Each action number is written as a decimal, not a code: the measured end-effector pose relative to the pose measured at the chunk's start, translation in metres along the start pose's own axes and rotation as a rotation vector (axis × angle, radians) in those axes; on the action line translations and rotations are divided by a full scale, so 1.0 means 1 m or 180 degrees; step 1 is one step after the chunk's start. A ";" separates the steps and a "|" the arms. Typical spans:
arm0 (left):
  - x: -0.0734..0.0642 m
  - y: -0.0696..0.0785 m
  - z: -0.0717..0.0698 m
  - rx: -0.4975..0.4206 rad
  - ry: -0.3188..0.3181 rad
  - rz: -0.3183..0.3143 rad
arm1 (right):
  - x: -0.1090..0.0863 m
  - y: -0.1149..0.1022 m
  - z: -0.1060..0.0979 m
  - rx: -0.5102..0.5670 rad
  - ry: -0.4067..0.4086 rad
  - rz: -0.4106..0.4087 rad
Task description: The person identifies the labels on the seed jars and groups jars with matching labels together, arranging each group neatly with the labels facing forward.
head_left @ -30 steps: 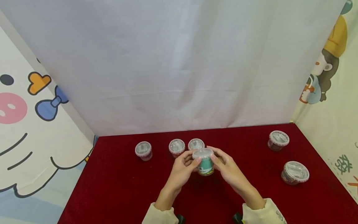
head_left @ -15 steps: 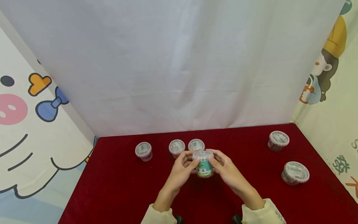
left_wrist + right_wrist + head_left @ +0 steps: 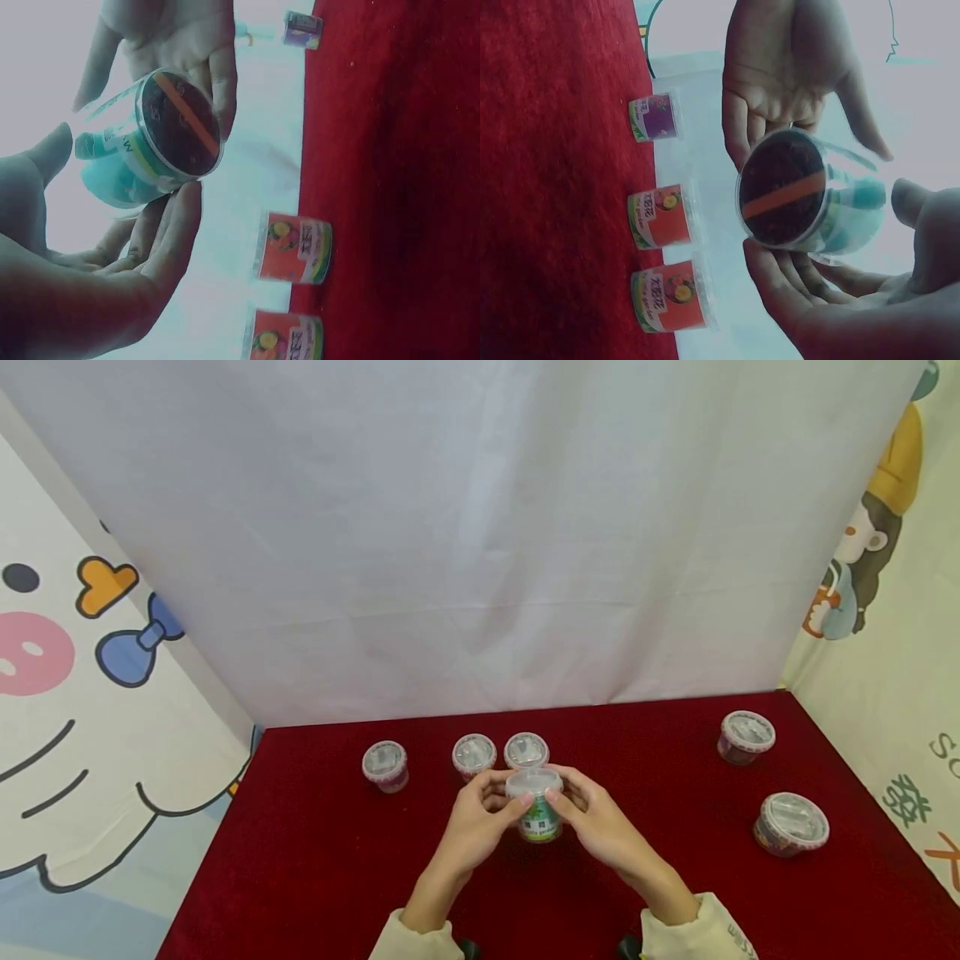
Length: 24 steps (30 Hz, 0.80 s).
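Observation:
Between both hands is a lidded plastic tub with a green and teal label, raised over the red cloth. My left hand grips its left side, thumb at the front near the lid. Its right side is gripped by my right hand, the thumb mirroring the other. Seen from below in the left wrist view, the tub has a dark base crossed by an orange strip. Just behind the hands stand two tubs with orange labels, one tub on the left and another tub on the right.
A purple-labelled tub stands at the back left of the red-covered table. On the right are a farther tub and a nearer tub. A white curtain hangs behind the table, with printed cloths at both sides.
Both hands have brought the held tub slightly left and toward the person. The tub has turned, so more of its printed label faces forward. The other tubs have stayed put.

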<state>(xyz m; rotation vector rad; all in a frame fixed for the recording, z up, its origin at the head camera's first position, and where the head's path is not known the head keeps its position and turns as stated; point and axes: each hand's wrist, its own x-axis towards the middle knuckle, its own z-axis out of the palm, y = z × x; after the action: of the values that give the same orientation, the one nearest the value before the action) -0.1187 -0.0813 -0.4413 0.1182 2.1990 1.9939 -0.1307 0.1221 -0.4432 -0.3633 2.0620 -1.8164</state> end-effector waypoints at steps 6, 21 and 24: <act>-0.005 -0.002 -0.014 0.0048 -0.0299 -0.0079 | 0.002 0.004 0.005 0.0074 -0.0170 -0.0060; -0.020 -0.014 -0.045 0.0141 -0.0327 -0.0135 | 0.011 0.012 0.029 -0.0015 -0.0392 -0.0258; -0.023 -0.018 -0.052 0.0275 -0.0298 -0.0141 | 0.014 0.016 0.034 -0.0082 -0.0481 -0.0317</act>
<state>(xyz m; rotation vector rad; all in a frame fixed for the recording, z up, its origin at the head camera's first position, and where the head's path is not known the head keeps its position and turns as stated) -0.1041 -0.1385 -0.4531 0.1688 2.2093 1.8324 -0.1275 0.0883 -0.4638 -0.6011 1.9971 -1.7609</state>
